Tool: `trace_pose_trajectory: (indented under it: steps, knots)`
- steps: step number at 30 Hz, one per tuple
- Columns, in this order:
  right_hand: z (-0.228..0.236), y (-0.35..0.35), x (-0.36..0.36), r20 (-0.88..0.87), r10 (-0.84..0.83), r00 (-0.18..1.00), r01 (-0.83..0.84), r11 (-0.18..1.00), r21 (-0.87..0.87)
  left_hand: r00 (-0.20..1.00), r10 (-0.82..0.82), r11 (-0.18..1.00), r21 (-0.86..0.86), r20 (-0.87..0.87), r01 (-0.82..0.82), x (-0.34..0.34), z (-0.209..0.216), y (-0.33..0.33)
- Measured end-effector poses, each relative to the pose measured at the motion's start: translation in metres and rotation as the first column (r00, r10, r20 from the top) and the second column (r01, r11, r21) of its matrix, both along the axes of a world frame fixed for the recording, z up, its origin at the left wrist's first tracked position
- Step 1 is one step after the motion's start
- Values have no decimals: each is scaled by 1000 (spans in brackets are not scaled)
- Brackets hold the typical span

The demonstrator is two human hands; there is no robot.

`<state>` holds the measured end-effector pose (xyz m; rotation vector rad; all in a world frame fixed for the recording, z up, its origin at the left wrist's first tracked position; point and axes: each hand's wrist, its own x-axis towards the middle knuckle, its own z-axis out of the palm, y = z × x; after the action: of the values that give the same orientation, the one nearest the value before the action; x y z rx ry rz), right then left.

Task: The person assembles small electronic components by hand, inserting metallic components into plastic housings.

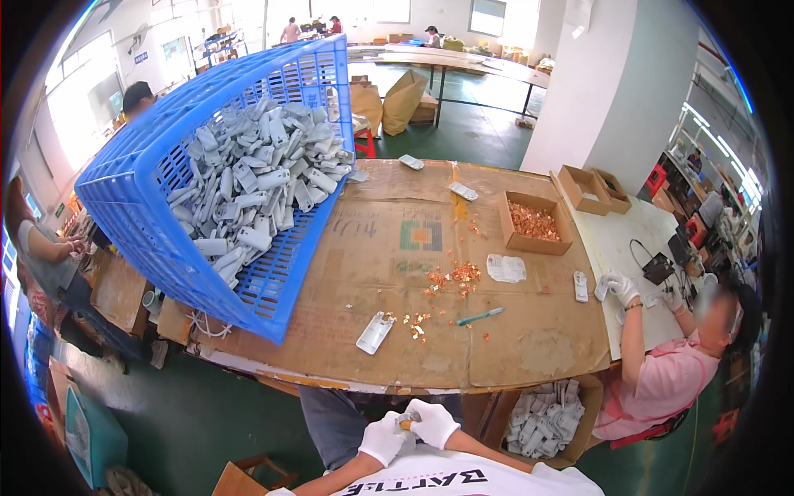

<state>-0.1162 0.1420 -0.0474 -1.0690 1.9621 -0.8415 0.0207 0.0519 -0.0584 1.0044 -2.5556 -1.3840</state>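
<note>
Close to my body, below the table's front edge, both white-gloved hands meet. My left hand (pixel 382 440) and my right hand (pixel 433 423) are closed around a small grey plastic casing (pixel 406 418) with an orange-brown spot on it; fingers hide most of it. On the cardboard-covered table (pixel 529 331) ahead lies a grey-white casing (pixel 375 333), beside small loose copper-coloured pieces (pixel 453 279). A teal pen (pixel 480 317) rests to their right. Farther back are a flat whitish piece (pixel 506 269) and another casing (pixel 463 192).
A blue crate (pixel 124 194) tipped on its side, heaped with grey casings (pixel 256 178), fills the table's left. A carton (pixel 542 245) holds copper pieces. Another carton (pixel 592 413) of casings stands below the right edge. A gloved co-worker in pink (pixel 670 372) sits at right.
</note>
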Motion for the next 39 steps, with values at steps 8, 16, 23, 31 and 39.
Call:
trace_pose_trajectory:
  steps: [8,16,23,31,39]
  knots:
    - [9,21,-2,62,8,998,-23,972,233,896,-360,933,97,261,346,-8,30,-13]
    - [-6,21,3,-33,201,979,-195,971,142,947,-299,954,75,115,292,-14,24,-26]
    - [-10,8,16,42,305,951,-305,917,256,931,-271,962,85,245,258,-9,10,-31]
    - [5,17,18,129,224,966,-243,957,157,966,-234,962,167,112,214,4,-6,-37]
    - [-3,27,14,-323,528,786,-526,845,100,986,-154,913,390,69,116,15,-17,-33]
